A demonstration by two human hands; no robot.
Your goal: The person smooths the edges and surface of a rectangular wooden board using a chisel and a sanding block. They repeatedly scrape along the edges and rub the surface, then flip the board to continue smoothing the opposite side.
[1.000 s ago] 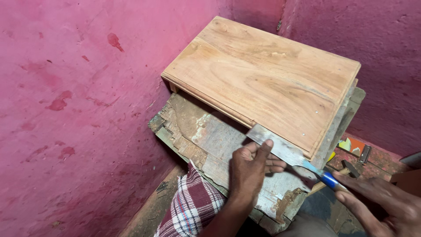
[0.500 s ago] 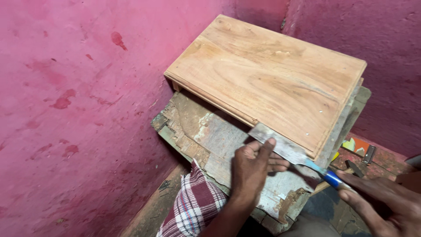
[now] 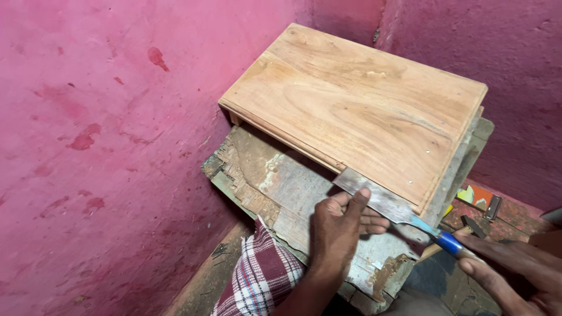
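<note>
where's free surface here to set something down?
The wooden box top is bare from the wall-side edges to the blade edge. The worn board is bare between the box and left hand. Crowded: the near right corner, with scraper, right hand and small tools.

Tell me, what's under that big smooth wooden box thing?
The wooden box sits on a worn, patchy old board. The box hides the board's far part, and whatever is inside the box cannot be seen.
</note>
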